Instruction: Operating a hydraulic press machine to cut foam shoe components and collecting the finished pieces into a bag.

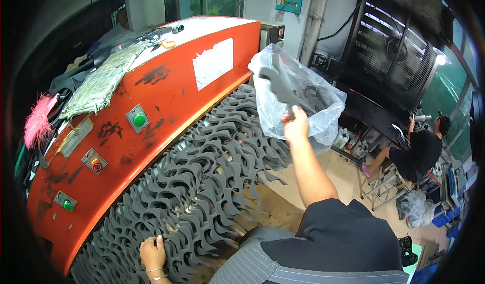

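Observation:
Many dark grey, wavy flat pieces [202,168], foam or rubber by their look, stand close together in rows along the front of a red machine. My left hand [152,253] is among them at the near end, fingers curled; what they grip, if anything, is hidden. My right arm reaches forward, and my right hand [296,125] is closed on the lower end of one dark grey curved piece [279,86]. That piece is tilted up at the mouth of a clear plastic bag [323,113], which has more dark pieces inside.
The red machine [172,97] has green and red push buttons. On its top lie a pale green woven cloth [106,79] and a pink fringed bundle [40,122]. To the right, another person [424,150] sits near a dark bench. A large caged fan [396,51] stands behind.

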{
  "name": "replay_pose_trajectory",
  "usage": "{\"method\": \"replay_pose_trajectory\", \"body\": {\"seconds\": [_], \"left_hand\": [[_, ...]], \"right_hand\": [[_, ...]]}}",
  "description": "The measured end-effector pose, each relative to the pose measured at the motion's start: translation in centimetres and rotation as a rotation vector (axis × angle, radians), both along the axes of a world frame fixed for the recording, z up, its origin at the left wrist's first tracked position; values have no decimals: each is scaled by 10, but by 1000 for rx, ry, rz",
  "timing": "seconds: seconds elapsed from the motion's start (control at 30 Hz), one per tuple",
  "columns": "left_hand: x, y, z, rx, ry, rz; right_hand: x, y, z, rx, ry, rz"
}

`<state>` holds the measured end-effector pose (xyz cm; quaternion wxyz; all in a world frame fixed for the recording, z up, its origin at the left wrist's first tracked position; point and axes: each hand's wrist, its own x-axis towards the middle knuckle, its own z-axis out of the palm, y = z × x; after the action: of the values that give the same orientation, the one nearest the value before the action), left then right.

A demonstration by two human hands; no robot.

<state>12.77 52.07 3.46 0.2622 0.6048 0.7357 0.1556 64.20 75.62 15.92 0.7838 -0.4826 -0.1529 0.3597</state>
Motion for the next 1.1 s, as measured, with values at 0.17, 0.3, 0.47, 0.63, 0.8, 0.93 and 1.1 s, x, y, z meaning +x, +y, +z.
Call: {"method": "replay_pose_trajectory", "body": {"seconds": [0.17,0.3,0.47,0.63,0.8,0.93,1.1], "left_hand": [[29,7,-5,-55,274,51],[37,-2,-31,71,405,146],[39,6,-39,117,332,227],[50,25,-34,83,289,244],[41,18,-26,-34,194,220],[31,10,-26,-115,150,44],[-23,56,7,-229,-244,122]], "right_hand": [[90,4,19,-380,-267,-332],[22,1,3,-180,-746,-201],[-107,3,-46,-110,-877,305],[-228,-11,-44,202,-1024,803],[-299,0,-44,418,-1376,1058],[-325,41,-78,515,-1686,1308],[-361,86,-151,478,-2092,1331]]}}
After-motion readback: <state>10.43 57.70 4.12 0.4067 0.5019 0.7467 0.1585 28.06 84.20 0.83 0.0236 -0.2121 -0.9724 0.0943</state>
